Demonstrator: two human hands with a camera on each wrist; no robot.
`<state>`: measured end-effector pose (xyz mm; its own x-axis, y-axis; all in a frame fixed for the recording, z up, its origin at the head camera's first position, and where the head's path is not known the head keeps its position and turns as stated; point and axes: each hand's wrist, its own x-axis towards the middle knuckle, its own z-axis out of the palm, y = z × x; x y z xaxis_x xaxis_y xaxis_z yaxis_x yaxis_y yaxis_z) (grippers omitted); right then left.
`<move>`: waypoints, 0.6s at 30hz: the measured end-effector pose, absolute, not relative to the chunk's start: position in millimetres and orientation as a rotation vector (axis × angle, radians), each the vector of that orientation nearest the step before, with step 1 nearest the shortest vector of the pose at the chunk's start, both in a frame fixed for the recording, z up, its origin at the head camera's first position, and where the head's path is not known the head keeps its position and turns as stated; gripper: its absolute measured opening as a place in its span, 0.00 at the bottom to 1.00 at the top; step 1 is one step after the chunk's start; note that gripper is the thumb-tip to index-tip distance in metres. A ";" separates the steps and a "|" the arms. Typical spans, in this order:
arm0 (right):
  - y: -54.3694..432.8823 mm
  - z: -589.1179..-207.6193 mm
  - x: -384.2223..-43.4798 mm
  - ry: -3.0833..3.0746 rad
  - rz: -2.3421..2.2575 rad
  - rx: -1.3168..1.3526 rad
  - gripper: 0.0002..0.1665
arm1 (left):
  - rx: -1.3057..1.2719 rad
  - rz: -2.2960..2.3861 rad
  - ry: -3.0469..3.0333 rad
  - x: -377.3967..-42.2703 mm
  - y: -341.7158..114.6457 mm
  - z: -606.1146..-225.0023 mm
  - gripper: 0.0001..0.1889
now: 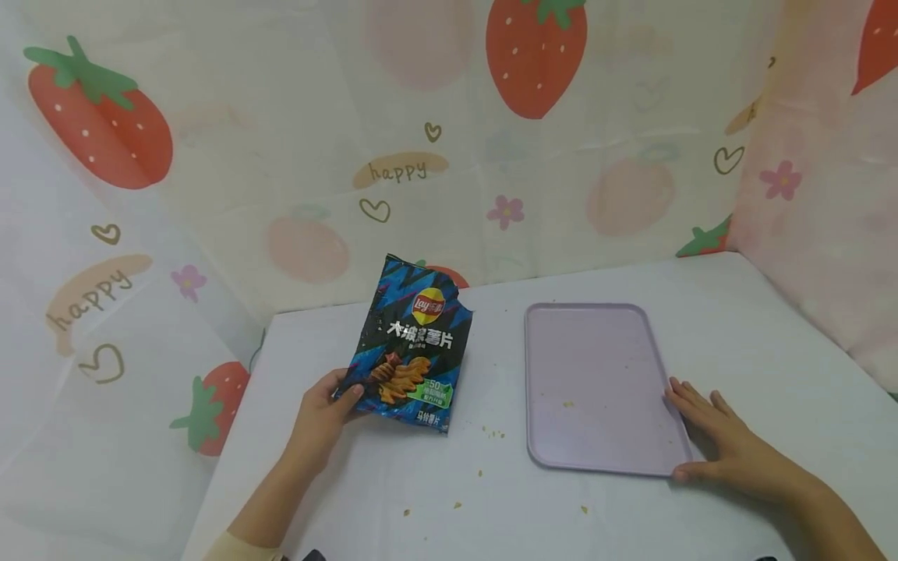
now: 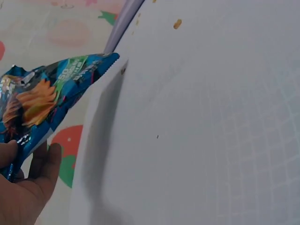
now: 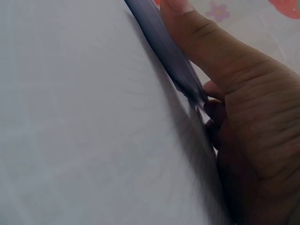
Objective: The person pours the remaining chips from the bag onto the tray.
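My left hand (image 1: 319, 421) grips the lower left corner of a blue and black Lay's potato chip bag (image 1: 414, 351), thumb on its printed front. The bag's upper right corner is torn away. In the left wrist view the chip bag (image 2: 42, 101) is held above the table, its bottom seam pointing right. A pale purple rectangular tray (image 1: 589, 374) lies flat to the right of the bag. Along the tray's right edge rests my right hand (image 1: 744, 456), fingers extended and thumb at the near right corner. The right wrist view shows the thumb (image 3: 206, 42) against the tray's rim (image 3: 164, 44).
Small yellow crumbs (image 1: 457, 506) are scattered on the white table (image 1: 435, 475), between bag and tray and towards the front. A crumb (image 1: 567, 404) also lies on the tray. Strawberry-printed cloth (image 1: 316, 117) hangs along the back and both sides of the table.
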<state>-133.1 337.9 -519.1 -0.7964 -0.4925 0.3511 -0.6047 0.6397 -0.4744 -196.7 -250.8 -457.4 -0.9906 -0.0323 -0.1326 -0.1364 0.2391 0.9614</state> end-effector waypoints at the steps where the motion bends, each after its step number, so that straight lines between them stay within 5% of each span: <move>1: 337.9 -519.4 -133.4 -2.668 0.878 0.898 0.65 | -0.162 1.897 2.393 -197.7 -250.1 -457.1 0.18; 18: 337.9 -517.4 -131.9 -2.692 0.899 0.879 0.65 | -0.005 2.185 2.237 -210.4 -217.0 -433.9 0.14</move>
<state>-131.9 337.9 -517.4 -0.8118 -0.4810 0.3311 -0.5834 0.6444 -0.4944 -210.4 -217.0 -433.9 -0.9999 0.0081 -0.0128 -0.0126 0.0235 0.9996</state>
